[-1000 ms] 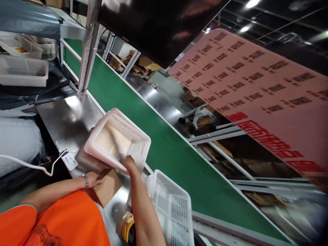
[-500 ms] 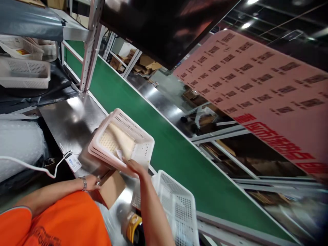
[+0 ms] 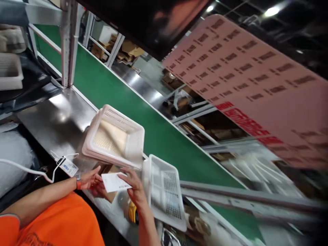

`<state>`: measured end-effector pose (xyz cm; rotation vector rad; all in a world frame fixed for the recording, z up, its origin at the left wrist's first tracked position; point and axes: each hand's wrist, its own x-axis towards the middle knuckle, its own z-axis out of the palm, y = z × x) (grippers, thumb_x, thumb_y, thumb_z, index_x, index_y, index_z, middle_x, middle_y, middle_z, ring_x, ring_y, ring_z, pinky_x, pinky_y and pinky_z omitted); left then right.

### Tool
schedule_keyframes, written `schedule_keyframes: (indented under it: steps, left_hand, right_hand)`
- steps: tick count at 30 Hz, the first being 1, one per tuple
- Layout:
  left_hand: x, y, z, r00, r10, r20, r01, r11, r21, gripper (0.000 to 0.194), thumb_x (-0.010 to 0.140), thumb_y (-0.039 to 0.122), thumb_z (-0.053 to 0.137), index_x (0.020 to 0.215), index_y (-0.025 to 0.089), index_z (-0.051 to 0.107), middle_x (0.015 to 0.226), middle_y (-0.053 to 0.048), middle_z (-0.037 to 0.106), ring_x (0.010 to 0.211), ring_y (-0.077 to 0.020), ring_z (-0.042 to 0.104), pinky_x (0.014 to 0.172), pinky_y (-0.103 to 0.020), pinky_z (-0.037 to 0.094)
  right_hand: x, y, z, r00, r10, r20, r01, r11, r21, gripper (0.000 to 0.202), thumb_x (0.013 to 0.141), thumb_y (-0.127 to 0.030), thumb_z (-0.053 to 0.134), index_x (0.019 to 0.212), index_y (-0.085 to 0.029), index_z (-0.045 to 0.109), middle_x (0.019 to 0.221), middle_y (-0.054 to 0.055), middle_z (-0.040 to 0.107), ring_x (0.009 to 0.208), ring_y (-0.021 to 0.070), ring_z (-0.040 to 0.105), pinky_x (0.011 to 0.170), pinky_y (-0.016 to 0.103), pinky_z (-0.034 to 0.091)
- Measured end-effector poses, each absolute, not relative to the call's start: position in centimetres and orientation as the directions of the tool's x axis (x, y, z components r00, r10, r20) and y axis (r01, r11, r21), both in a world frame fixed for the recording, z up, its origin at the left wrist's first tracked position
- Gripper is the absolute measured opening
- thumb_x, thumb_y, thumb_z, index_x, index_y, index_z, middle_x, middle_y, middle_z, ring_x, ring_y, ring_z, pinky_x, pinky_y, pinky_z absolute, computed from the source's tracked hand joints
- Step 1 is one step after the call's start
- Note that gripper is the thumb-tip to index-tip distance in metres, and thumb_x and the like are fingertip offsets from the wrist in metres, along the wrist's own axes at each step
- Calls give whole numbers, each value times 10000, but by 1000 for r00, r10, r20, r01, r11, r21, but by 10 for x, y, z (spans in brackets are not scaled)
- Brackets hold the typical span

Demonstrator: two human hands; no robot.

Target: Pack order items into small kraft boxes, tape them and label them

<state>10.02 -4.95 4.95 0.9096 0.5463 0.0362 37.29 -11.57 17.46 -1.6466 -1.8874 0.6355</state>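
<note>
The head view showed both the left hand (image 3: 88, 179) and the right hand (image 3: 135, 188) pinching a white slip (image 3: 114, 182) just below the stacked baskets (image 3: 115, 140) on the steel worktop (image 3: 61, 119), apparently being read, steady fingers needed.

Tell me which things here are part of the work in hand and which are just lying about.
In hand: paper slip, pinched between left hand and right hand; cardboard box under it; basket stack just beyond.

Lying about: second basket, tag on a white cable, green belt, yellow object.
</note>
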Motion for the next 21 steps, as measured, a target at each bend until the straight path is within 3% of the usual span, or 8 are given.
schedule_keyframes:
  steps: [2,3,5,8,11,13,15,21]
  left_hand:
    - [95,-53,60,919,113,-378,182,729,660,924,696,1087,596,961,231,818,1088,-153,853,990,-331,798,858,-460,655]
    - [94,-57,64,932,71,-357,195,731,654,826,600,985,801,936,232,824,1048,-133,851,951,-323,787,862,-459,648]
    - [96,-65,69,934,60,-353,237,634,736,679,479,736,1002,894,226,833,931,-89,835,838,-296,756,823,-445,629]
    - [104,-73,73,915,127,-382,283,471,835,601,538,648,972,904,187,848,847,-70,814,768,-280,724,784,-434,594]
    - [115,-75,81,851,323,-415,274,402,874,597,638,645,884,970,149,863,918,-108,850,864,-315,755,828,-432,587]
    - [123,-75,88,761,491,-423,260,367,893,590,682,645,837,965,129,871,937,-135,863,895,-334,771,828,-426,584]
    - [130,-78,96,695,586,-417,245,353,903,576,702,653,814,931,127,872,933,-150,867,897,-342,780,821,-420,579]
    - [152,-106,109,648,627,-433,185,421,888,518,629,644,885,834,171,837,870,-129,851,852,-321,768,800,-414,582]
  right_hand:
    - [350,-140,169,-110,989,103,662,150,-735,269,993,-325,714,1156,-405,912,1468,85,772,1403,311,695,1154,514,592]
    - [338,-149,165,-104,990,100,633,143,-761,229,984,-344,747,1127,-403,916,1489,81,763,1438,317,673,1188,529,569]
    - [318,-161,156,-24,996,82,580,80,-810,204,955,-370,793,1119,-378,915,1520,90,746,1473,330,650,1240,552,528]
    - [295,-175,143,384,923,13,390,-150,-908,458,906,-436,836,1350,-325,834,1593,130,690,1426,324,680,1211,518,562]
    - [272,-197,132,689,694,-208,-39,-251,-967,644,855,-582,865,1397,-242,788,1439,168,772,1191,300,775,1010,451,667]
    - [255,-214,128,654,658,-373,-297,-231,-927,618,825,-653,887,1248,-206,840,1230,149,844,1010,278,796,860,408,687]
    - [240,-230,126,577,681,-450,-436,-208,-875,569,789,-663,932,1115,-200,873,1099,114,867,923,259,792,782,373,678]
    - [228,-263,128,647,593,-479,-541,-86,-837,531,654,-648,1041,900,-209,870,900,57,859,856,214,795,782,317,670]
